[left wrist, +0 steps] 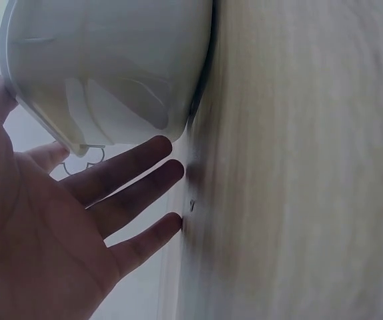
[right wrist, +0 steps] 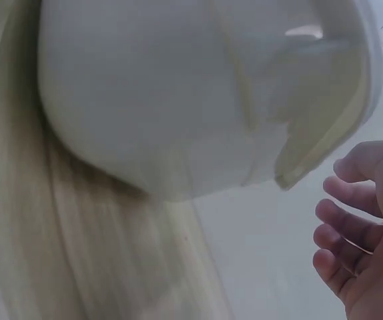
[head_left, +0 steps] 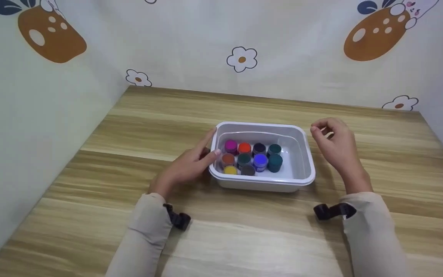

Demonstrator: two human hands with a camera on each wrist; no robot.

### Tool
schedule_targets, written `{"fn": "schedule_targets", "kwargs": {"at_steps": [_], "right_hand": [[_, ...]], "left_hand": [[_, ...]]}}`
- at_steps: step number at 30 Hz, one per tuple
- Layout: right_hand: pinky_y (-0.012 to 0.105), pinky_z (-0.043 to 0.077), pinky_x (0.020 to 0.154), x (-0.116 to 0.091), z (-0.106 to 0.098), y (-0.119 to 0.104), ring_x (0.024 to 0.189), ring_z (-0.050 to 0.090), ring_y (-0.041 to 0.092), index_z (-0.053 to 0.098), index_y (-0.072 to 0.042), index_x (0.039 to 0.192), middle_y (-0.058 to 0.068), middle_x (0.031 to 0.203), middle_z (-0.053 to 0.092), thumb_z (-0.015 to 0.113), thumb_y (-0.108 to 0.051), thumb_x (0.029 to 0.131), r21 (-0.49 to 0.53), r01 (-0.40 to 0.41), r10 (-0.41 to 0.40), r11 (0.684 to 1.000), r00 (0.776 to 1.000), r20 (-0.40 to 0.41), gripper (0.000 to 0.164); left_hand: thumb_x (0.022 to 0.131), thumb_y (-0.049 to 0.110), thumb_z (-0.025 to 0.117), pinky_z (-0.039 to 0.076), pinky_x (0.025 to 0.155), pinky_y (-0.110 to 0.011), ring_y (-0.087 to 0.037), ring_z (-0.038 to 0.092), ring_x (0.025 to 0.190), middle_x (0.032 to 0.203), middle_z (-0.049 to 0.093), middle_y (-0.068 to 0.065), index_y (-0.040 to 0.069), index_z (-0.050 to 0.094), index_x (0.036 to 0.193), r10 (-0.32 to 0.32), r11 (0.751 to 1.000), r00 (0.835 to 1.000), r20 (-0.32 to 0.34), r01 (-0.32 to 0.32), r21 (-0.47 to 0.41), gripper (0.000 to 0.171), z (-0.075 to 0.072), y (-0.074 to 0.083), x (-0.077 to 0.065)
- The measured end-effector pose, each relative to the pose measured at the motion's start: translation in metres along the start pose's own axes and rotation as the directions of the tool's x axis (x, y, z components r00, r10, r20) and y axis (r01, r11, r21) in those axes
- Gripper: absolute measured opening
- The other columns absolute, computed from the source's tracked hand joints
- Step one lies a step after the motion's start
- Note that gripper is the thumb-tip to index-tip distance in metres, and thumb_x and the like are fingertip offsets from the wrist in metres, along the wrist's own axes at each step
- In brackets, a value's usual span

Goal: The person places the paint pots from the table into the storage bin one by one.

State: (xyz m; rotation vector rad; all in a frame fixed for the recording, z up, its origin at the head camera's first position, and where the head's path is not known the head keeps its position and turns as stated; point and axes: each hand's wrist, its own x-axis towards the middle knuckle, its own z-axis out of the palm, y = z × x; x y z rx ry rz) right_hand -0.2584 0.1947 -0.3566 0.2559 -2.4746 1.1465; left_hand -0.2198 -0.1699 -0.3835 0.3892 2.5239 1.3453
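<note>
A white plastic tub [head_left: 262,181] sits on the wooden table, its left part filled with several small paint jars [head_left: 260,161] in purple, red, blue, yellow, brown, dark green and black. On the tub's left side, my left hand [head_left: 187,165] touches the rim with thumb and index finger. Its other fingers stretch out loosely below the rim in the left wrist view. My right hand [head_left: 337,144] hovers just beyond the tub's right end, fingers loosely bent and nothing in them. In the right wrist view those fingertips are apart from the tub wall [right wrist: 145,100].
Wood-grain tabletop [head_left: 221,238] surrounds the tub. Behind it hangs a pale backdrop [head_left: 190,42] printed with flowers and orange fruit. Each sleeve carries a black wrist mount, one on the left [head_left: 179,219] and one on the right [head_left: 331,211].
</note>
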Motion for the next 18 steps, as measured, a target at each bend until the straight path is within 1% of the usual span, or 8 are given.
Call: {"fn": "schedule_targets", "kwargs": {"at_steps": [3,7,9,11,13,15,16,18], "right_hand": [[0.014,0.042,0.069,0.000,0.005,0.005,0.083,0.054,0.011,0.069,0.003,0.102,0.013,0.099,0.062,0.061,-0.012,0.095,-0.013,-0.003,0.004,1.000,1.000,0.010,0.018],[0.013,0.042,0.069,0.000,0.012,0.005,0.085,0.055,0.016,0.068,0.005,0.102,0.014,0.099,0.062,0.061,-0.010,0.095,-0.003,-0.004,0.004,1.000,1.000,0.026,0.017],[0.013,0.042,0.069,0.000,0.015,0.004,0.085,0.055,0.018,0.068,0.005,0.102,0.015,0.100,0.062,0.061,-0.009,0.095,0.001,-0.002,0.002,1.000,1.000,0.031,0.017],[0.015,0.043,0.070,0.001,0.017,0.002,0.087,0.055,0.019,0.068,0.005,0.102,0.016,0.101,0.062,0.061,-0.009,0.094,0.001,-0.003,0.003,1.000,0.999,0.035,0.017],[0.022,0.045,0.074,0.001,0.017,0.002,0.090,0.055,0.023,0.068,0.005,0.103,0.018,0.103,0.062,0.061,-0.010,0.094,-0.004,0.001,-0.001,1.000,0.999,0.038,0.018],[0.032,0.046,0.079,0.000,0.015,0.004,0.096,0.054,0.028,0.067,0.005,0.104,0.020,0.106,0.061,0.061,-0.010,0.094,-0.021,0.009,-0.008,1.000,0.999,0.035,0.019],[0.037,0.046,0.082,0.000,0.014,0.005,0.099,0.053,0.031,0.067,0.005,0.105,0.021,0.108,0.061,0.061,-0.010,0.093,-0.033,0.014,-0.013,0.999,0.999,0.031,0.019],[0.049,0.043,0.090,-0.001,0.009,0.008,0.109,0.050,0.037,0.065,0.005,0.108,0.023,0.114,0.058,0.062,-0.010,0.093,-0.059,0.022,-0.021,0.998,1.000,0.023,0.021]], "left_hand": [[0.098,0.063,0.042,0.031,0.114,-0.054,-0.027,0.047,0.132,0.151,0.043,-0.010,0.049,0.008,0.156,-0.010,1.000,1.000,-0.005,0.010,0.016,0.069,-0.001,-0.002,-0.002],[0.097,0.066,0.040,0.028,0.114,-0.057,-0.030,0.045,0.135,0.154,0.039,-0.010,0.050,0.006,0.156,-0.018,0.999,1.000,-0.011,0.018,0.034,0.070,-0.004,-0.005,-0.007],[0.097,0.066,0.041,0.028,0.114,-0.058,-0.030,0.044,0.135,0.153,0.040,-0.010,0.050,0.006,0.155,-0.024,0.999,1.000,-0.017,0.025,0.032,0.070,-0.005,-0.006,-0.009],[0.097,0.066,0.041,0.030,0.113,-0.057,-0.029,0.047,0.133,0.149,0.045,-0.010,0.051,0.007,0.155,-0.027,0.999,0.999,-0.029,0.028,0.023,0.069,-0.006,-0.006,-0.011],[0.098,0.065,0.040,0.032,0.113,-0.055,-0.028,0.050,0.130,0.144,0.050,-0.010,0.049,0.008,0.156,-0.024,0.999,0.998,-0.055,0.026,0.024,0.068,-0.007,-0.005,-0.012],[0.098,0.066,0.037,0.033,0.112,-0.054,-0.029,0.051,0.129,0.141,0.053,-0.010,0.046,0.009,0.157,-0.022,0.998,0.995,-0.101,0.027,0.051,0.068,-0.007,-0.003,-0.012],[0.098,0.066,0.035,0.033,0.113,-0.054,-0.031,0.050,0.130,0.142,0.052,-0.011,0.043,0.009,0.158,-0.013,0.997,0.992,-0.129,0.023,0.075,0.068,-0.008,-0.002,-0.010],[0.099,0.067,0.031,0.028,0.115,-0.054,-0.033,0.043,0.138,0.150,0.045,-0.012,0.037,0.011,0.159,0.000,0.989,0.980,-0.198,0.030,0.146,0.070,-0.009,0.001,-0.007]]}}
